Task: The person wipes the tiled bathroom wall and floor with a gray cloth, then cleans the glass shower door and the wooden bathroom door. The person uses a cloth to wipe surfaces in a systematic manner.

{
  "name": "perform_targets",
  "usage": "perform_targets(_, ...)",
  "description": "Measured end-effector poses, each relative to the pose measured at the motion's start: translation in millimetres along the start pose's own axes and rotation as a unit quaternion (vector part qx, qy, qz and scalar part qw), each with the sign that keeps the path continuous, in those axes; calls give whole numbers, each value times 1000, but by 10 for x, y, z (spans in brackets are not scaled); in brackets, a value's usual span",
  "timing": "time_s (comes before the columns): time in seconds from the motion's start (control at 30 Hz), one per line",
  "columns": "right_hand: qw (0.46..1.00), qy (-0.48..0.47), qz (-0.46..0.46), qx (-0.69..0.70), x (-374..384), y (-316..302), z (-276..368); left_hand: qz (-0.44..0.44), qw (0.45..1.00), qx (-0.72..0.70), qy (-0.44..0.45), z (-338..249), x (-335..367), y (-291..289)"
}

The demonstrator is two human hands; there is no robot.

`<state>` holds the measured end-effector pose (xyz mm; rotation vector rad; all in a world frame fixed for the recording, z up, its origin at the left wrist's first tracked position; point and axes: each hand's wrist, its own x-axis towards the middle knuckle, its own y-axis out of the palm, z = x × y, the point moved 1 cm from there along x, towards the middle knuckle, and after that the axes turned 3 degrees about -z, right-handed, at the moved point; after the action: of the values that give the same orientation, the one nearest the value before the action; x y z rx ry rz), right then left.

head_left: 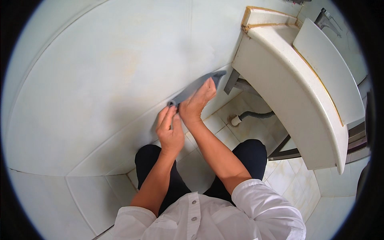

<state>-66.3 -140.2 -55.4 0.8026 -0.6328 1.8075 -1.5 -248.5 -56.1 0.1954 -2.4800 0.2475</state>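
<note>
A white shirt (194, 220) is filling 6 o'clock, its buttoned front facing up. Two bare forearms are stretching inward from it, the left from 7 o'clock, the right from 5. Beneath them, dark trousers (250, 158) are covering the bent knees at 8 and 4 o'clock.

Of the two hands, the left hand (171, 134) is lying just off centre toward 8 o'clock, its fingers bending loosely and its thumb standing a little apart; the fingertips are meeting the rolled near end of a grey cloth (192, 89), though whether they are pinching it I cannot tell. The right hand (199, 99) is lying along the cloth toward 12 o'clock; the cloth is hiding some fingers, so how far they are closing I cannot tell. The cloth is slanting from centre toward 1 o'clock, beside a pale tiled wall (100, 88).

At 2 to 3 o'clock, an off-white tabletop (294, 96) is carrying a white basin (332, 76), with a metal tap (329, 23) standing beyond. Below, toward 3 o'clock, a black corrugated hose (258, 115) is running into a white fitting (236, 121) at the tiled floor (224, 138).
</note>
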Motion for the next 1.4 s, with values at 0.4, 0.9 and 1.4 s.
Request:
perform_targets(0.4, 991, -106, 77, 37, -125, -121, 364, -64, 995, -57, -52, -55, -111, -377)
perform_targets(0.9, 975, -213, 5, 62, 456, 27, 568, -81, 987, -138, -32, -318, 118, -276)
perform_targets(1.4, 927, -350, -57, 125, 1292, 133, 1404, -104, 981, -140, 86, -830, 647, -363)
